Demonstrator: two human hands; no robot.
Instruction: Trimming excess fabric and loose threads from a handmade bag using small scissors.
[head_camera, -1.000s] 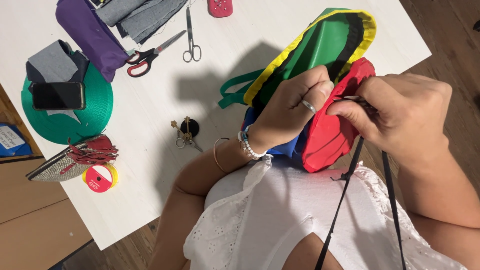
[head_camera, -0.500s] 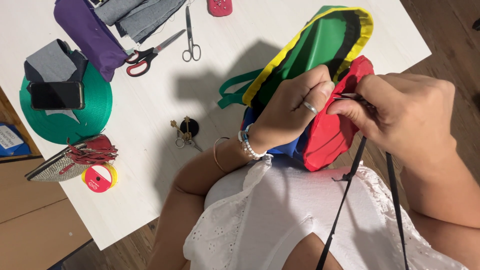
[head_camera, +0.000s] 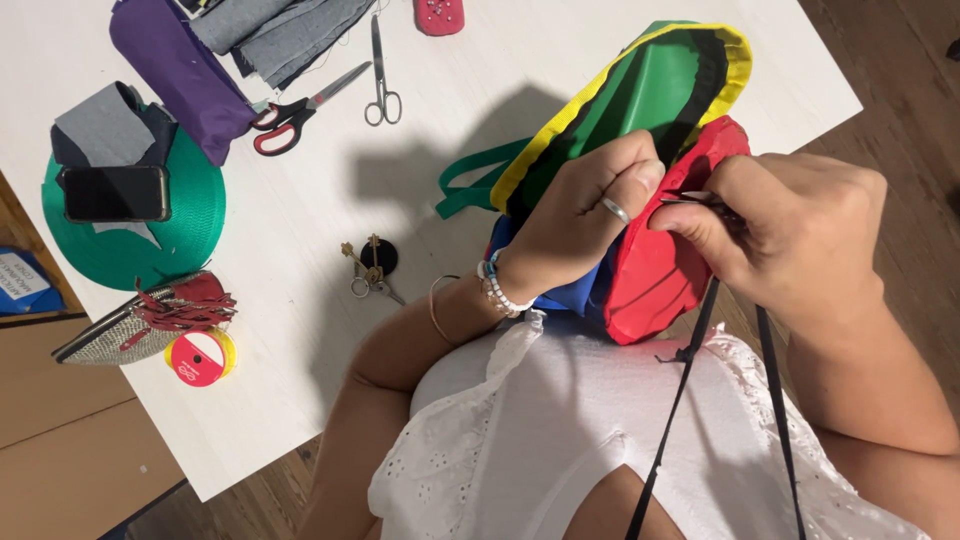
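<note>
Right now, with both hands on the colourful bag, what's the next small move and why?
Probably draw the right hand outward, pulling the black strap on through. That hand pinches something thin at the red panel edge, the strap hangs slack beneath, and the left hand already braces the bag.

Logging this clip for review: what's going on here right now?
A person holds a multicoloured fabric bag at the edge of a white table. The left hand grips its green and black part; the right hand pinches a thin metal tool against the red panel. Black straps hang down. Two pairs of scissors, keys and a green ribbon roll lie aside.
</note>
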